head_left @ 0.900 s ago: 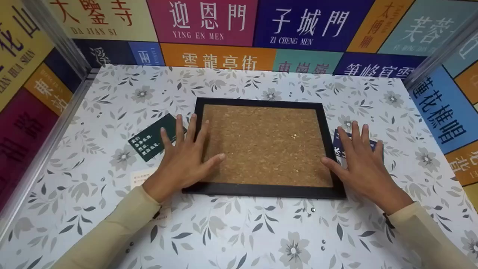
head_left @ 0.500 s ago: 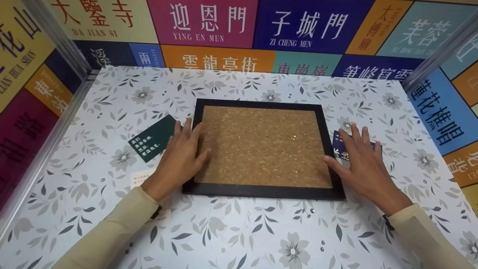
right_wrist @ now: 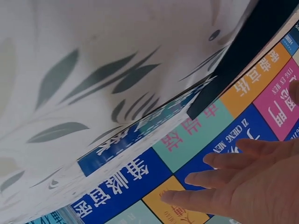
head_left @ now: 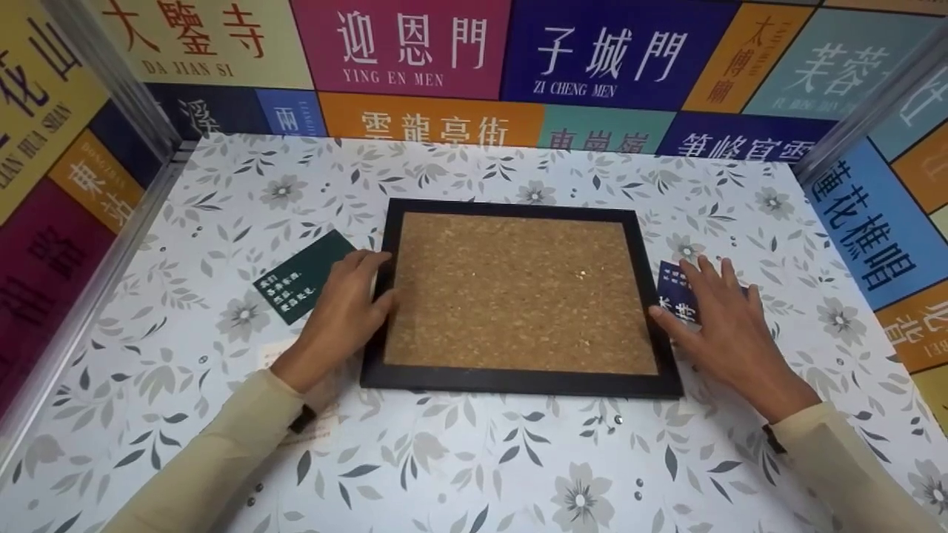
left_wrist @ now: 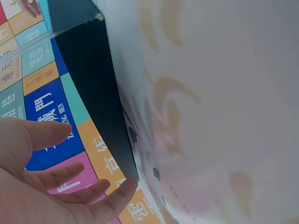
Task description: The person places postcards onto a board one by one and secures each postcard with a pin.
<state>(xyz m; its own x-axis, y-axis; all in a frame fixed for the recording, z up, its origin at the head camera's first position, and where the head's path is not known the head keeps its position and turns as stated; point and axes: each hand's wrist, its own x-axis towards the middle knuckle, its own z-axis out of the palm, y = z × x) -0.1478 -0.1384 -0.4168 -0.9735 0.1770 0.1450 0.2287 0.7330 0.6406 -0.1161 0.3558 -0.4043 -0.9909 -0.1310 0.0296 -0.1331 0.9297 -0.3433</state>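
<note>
A cork board (head_left: 526,296) in a black frame lies flat on the table. My left hand (head_left: 333,314) is at the frame's left side, with thumb and fingertips at the edge. In the left wrist view, the fingers of that hand (left_wrist: 56,182) are loosely bent, and one fingertip meets the end of the black frame (left_wrist: 96,88). My right hand (head_left: 729,333) hovers by the right edge with its fingers spread, partly covering a dark blue card (head_left: 672,275) with white writing. In the right wrist view, this hand (right_wrist: 252,182) holds nothing.
A dark green card (head_left: 296,277) with white writing lies left of the frame. Under my left wrist is a pale card (head_left: 275,354), mostly hidden. The table (head_left: 474,459) has a leaf-and-flower cover, and colourful panels (head_left: 415,48) with large characters surround its far sides.
My left hand has drawn back leftward off the cork to the frame's edge, its fingers bending in. My right hand has shifted slightly right and down; the board looks nearly unmoved.
</note>
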